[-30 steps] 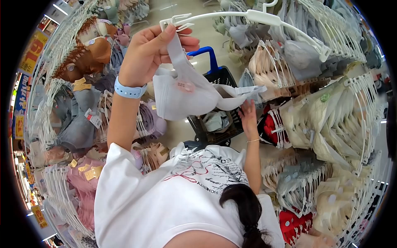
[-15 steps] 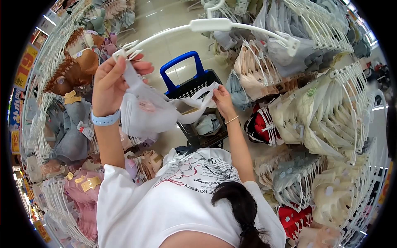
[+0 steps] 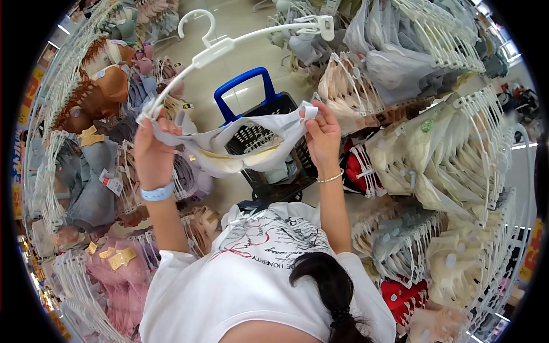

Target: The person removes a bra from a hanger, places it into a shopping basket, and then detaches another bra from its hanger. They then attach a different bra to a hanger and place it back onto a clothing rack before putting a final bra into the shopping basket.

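Item: pale grey bra (image 3: 213,142), drawn out between the two hands, cups hanging lower, their pale yellowish lining showing. Own label: none legible.
Lettering: white T-shirt (image 3: 229,291), below and between the hands, with black print (image 3: 286,260) in which "HONES" can be read; a red line drawing alongside; smaller script unclear.
Labels: white-and-red tag (image 3: 111,183) on a grey-blue bra (image 3: 94,203), left of the left hand, text too small to read. Gold tags (image 3: 121,258) on pink bras (image 3: 123,286), below and left of the left hand, unreadable. Green round sticker (image 3: 427,125) on cream bras (image 3: 434,154), right of the right hand. Orange sign (image 3: 534,251), far right of the right hand, characters distorted.
Left hand (image 3: 155,140): raised, forearm nearly upright, fingers curled closed around one end of the bra, against the lower end of the white hanger (image 3: 214,52); light blue wristband (image 3: 157,192) below it.
Right hand (image 3: 323,131): raised, thumb and fingers pinched together on the opposite end of the bra; thin bracelet (image 3: 330,178) at the wrist.
Adjacent: hanger slanting up from the left hand; black basket (image 3: 291,102) with blue handle (image 3: 245,77), between and beyond the hands, partly behind the bra.
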`<action>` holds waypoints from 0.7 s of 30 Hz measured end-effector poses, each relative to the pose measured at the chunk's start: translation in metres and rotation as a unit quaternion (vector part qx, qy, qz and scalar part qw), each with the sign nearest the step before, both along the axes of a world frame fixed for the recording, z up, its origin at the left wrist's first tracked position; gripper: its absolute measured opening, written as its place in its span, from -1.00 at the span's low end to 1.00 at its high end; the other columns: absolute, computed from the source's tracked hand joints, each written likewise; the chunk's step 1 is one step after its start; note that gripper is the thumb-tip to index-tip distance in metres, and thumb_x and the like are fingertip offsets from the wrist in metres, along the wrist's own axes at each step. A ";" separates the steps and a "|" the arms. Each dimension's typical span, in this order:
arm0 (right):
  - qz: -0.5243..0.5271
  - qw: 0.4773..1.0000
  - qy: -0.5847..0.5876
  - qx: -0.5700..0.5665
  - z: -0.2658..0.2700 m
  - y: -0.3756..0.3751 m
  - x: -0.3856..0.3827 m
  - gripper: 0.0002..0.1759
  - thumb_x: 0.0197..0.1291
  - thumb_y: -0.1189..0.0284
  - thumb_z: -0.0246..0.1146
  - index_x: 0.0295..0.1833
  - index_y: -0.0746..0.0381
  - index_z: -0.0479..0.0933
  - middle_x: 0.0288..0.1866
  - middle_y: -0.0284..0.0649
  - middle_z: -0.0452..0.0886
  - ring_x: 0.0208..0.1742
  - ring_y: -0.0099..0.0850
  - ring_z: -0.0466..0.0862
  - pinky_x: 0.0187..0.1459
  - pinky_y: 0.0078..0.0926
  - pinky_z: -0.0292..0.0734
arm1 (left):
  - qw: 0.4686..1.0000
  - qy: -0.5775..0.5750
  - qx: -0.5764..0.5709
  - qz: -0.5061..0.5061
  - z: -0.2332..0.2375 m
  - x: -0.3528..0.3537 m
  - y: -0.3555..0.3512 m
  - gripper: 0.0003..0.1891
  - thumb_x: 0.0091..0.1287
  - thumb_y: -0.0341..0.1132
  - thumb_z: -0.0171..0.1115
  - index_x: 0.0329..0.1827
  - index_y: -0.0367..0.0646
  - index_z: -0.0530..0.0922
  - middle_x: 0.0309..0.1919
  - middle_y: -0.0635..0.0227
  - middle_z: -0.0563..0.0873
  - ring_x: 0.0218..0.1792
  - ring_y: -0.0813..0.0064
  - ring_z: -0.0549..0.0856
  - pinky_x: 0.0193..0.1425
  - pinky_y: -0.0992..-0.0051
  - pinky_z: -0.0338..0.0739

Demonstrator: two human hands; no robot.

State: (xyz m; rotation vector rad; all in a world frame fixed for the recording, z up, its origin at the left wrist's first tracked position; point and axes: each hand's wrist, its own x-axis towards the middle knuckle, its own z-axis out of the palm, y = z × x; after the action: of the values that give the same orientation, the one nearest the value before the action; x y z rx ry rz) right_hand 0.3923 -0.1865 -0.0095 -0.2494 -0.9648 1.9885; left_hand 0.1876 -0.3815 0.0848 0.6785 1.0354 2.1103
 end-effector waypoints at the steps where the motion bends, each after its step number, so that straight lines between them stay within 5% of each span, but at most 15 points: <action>1: -0.001 1.000 -0.002 0.000 0.007 -0.003 0.003 -0.56 0.03 0.63 0.16 0.08 0.28 0.29 -0.18 -0.19 0.56 -0.12 -0.44 0.54 -0.03 -0.52 0.41 | 0.998 -0.059 0.036 -0.008 -0.011 0.007 0.003 -0.70 0.29 -0.32 -0.07 -0.05 -0.40 0.33 -0.44 0.37 0.41 -0.32 0.49 0.43 -0.08 0.45 0.36; 5: -0.002 0.999 0.003 0.054 0.026 -0.014 0.015 -0.47 0.00 0.69 0.15 0.15 0.28 0.21 -0.20 -0.13 0.56 -0.17 -0.39 0.56 -0.05 -0.46 0.42 | 0.960 -0.270 0.078 -0.017 -0.050 0.044 0.023 -0.89 0.25 -0.41 -0.06 -0.25 -0.27 0.37 -0.55 0.42 0.29 -0.43 0.51 0.33 -0.17 0.50 0.30; 7: 0.020 0.997 0.046 0.054 0.032 -0.019 0.022 -0.47 0.00 0.69 0.15 0.14 0.27 0.22 -0.18 -0.11 0.55 -0.21 -0.39 0.55 -0.07 -0.46 0.42 | 0.929 -0.338 0.104 -0.107 -0.070 0.056 0.033 -0.93 0.24 -0.42 -0.04 -0.39 -0.22 0.34 -0.58 0.44 0.29 -0.46 0.51 0.32 -0.18 0.49 0.30; 11: 0.075 0.991 0.107 0.033 0.038 -0.021 0.037 -0.48 -0.02 0.68 0.16 0.12 0.29 0.22 -0.20 -0.13 0.56 -0.19 -0.38 0.58 -0.06 -0.45 0.42 | 0.956 -0.278 -0.030 -0.092 -0.082 0.082 0.059 -0.92 0.17 -0.41 0.11 -0.41 -0.16 0.38 -0.43 0.38 0.50 -0.36 0.52 0.48 -0.18 0.50 0.37; 16: 0.103 0.989 0.105 0.018 0.044 -0.024 0.045 -0.49 -0.03 0.65 0.20 0.10 0.28 0.26 -0.21 -0.11 0.55 -0.22 -0.39 0.58 -0.09 -0.48 0.44 | 0.967 -0.188 -0.085 -0.148 -0.091 0.112 0.075 -0.75 -0.07 -0.57 0.26 -0.44 -0.14 0.35 -0.21 0.27 0.51 -0.32 0.64 0.48 -0.14 0.61 0.39; 21: 0.093 0.993 0.069 -0.001 0.048 -0.031 0.046 -0.51 -0.02 0.66 0.18 0.09 0.31 0.27 -0.22 -0.10 0.56 -0.23 -0.40 0.59 -0.11 -0.53 0.45 | 0.974 -0.004 -0.182 -0.135 -0.075 0.124 0.080 -0.72 -0.13 -0.54 0.33 -0.53 -0.16 0.33 -0.28 0.24 0.57 -0.38 0.66 0.52 -0.31 0.64 0.45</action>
State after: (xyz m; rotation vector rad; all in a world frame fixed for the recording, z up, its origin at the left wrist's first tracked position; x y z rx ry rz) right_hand 0.4378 -0.2179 0.0381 -0.0229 -0.9257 2.1439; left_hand 0.3111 -0.3016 0.0099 0.5893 1.2113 1.6326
